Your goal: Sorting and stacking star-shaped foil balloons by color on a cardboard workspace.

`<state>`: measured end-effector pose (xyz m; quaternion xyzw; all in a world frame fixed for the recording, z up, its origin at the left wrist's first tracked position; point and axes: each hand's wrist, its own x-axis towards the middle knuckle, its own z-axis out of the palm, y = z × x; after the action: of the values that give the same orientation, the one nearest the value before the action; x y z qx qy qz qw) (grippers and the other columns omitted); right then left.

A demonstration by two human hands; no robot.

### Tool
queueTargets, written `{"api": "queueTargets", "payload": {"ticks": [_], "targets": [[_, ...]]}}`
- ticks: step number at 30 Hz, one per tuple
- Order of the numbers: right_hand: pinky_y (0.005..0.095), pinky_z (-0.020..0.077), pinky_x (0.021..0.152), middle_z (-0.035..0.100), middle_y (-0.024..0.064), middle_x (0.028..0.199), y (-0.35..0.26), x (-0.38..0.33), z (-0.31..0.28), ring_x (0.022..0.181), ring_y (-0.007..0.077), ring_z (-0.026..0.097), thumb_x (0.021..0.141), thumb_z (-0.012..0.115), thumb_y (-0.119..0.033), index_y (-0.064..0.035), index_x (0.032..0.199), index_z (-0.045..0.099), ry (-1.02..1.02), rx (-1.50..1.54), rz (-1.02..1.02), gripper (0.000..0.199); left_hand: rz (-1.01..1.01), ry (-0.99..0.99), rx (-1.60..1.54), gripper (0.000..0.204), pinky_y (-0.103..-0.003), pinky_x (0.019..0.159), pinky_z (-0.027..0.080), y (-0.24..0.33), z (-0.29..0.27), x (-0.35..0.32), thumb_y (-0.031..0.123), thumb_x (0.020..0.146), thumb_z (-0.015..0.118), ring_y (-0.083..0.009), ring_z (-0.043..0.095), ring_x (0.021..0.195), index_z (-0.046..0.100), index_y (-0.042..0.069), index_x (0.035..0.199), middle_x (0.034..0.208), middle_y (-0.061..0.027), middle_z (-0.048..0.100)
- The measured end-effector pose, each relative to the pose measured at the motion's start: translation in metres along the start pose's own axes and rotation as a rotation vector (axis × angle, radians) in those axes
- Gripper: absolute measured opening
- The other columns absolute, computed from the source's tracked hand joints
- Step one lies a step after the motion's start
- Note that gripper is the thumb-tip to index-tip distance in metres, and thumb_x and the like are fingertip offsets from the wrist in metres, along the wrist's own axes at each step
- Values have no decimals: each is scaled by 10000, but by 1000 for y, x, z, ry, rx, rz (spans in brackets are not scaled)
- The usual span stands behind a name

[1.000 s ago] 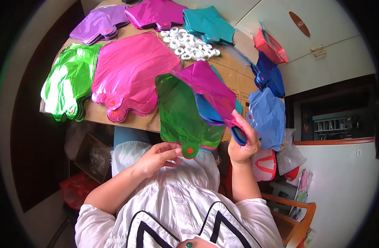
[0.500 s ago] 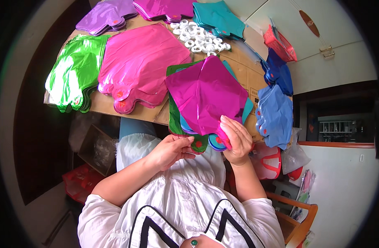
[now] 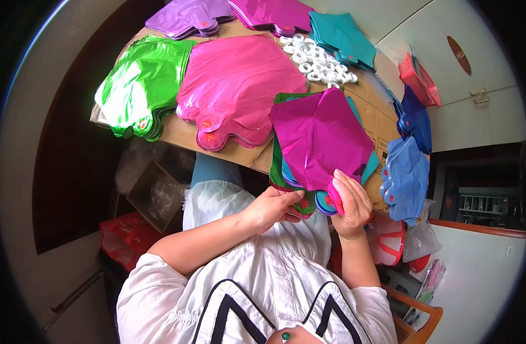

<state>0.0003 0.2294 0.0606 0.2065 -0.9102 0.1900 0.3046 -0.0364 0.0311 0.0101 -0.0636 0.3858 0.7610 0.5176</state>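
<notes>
Flat foil balloons, uninflated, make a small fanned stack in front of me. On top lies a magenta foil balloon (image 3: 326, 140); below it stick out the edges of a dark green foil balloon (image 3: 278, 163), blue ones and a teal one. My left hand (image 3: 274, 209) is closed, thumb and fingers pinching the green balloon's round tab. On the other side my right hand (image 3: 352, 205) is closed round the magenta balloon's lower end, its fingers held together and pointing up. Blue round tabs (image 3: 326, 202) with red spots show between the hands.
Piles of flat foil balloons ring the cardboard-topped table (image 3: 185, 131): bright green (image 3: 142, 80), pink (image 3: 240, 80), purple (image 3: 188, 16), teal (image 3: 343, 39) and light blue (image 3: 406, 178). White plastic rings (image 3: 317, 60) lie heaped at the back. A red basket (image 3: 419, 80) stands far right.
The whole view has shifted, so the table and piles sit further right and slightly higher. Both hands keep their hold on the same balloons, with little movement relative to them.
</notes>
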Motion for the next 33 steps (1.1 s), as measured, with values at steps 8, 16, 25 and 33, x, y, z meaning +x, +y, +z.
{"api": "queueTargets", "payload": {"ticks": [8, 16, 25, 33], "targets": [[376, 565, 805, 705, 182, 1016, 7, 3, -5, 910, 327, 699, 749, 662, 99, 20, 1050, 641, 204, -4, 209, 311, 61, -16, 76, 318, -307, 787, 538, -5, 0, 1, 301, 1007, 518, -158, 654, 927, 607, 23, 1130, 1040, -78, 670], [391, 550, 846, 699, 182, 1032, 7, -6, -3, 947, 324, 691, 710, 683, 51, 13, 1044, 639, 103, 38, 131, 340, 52, -36, 78, 295, -328, 806, 554, -5, 4, 1, 260, 1006, 526, -180, 670, 903, 609, 12, 1141, 1032, -86, 676], [389, 543, 853, 697, 180, 1041, 5, -12, -1, 957, 326, 687, 716, 686, 18, 7, 1041, 637, 81, 72, 140, 328, 37, -48, 101, 283, -290, 752, 535, -4, 4, 0, 281, 994, 550, -152, 661, 891, 613, 50, 1145, 1026, -60, 682], [384, 541, 855, 697, 178, 1039, 3, -11, -1, 957, 327, 687, 695, 677, 50, 3, 1027, 635, 93, 112, 190, 338, 52, -72, 93, 285, -290, 753, 532, -5, 4, -1, 277, 991, 555, -155, 656, 913, 603, 56, 1166, 1055, -62, 673]]}}
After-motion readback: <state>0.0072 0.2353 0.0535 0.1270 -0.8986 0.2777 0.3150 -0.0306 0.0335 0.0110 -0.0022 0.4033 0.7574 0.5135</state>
